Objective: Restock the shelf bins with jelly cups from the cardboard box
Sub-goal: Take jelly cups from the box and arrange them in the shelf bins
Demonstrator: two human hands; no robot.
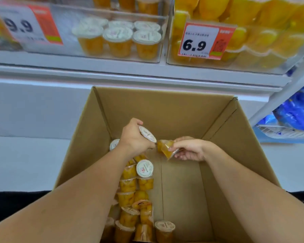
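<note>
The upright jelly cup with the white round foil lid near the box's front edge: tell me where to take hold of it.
Take the upright orange jelly cup by its sides just under the lid rim, coming from above; the cardboard box floor to its right is bare.

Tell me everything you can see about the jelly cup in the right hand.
The jelly cup is a small clear plastic cup packed with yellow-orange fruit pieces. It lies tipped on its side, its sealed top facing down toward the right hand, whose fingers pinch it near the lid rim. It is held above the cardboard box, over its bare right half. Its base points toward the left hand, which grips another cup, and nearly meets it; contact cannot be told.
</note>
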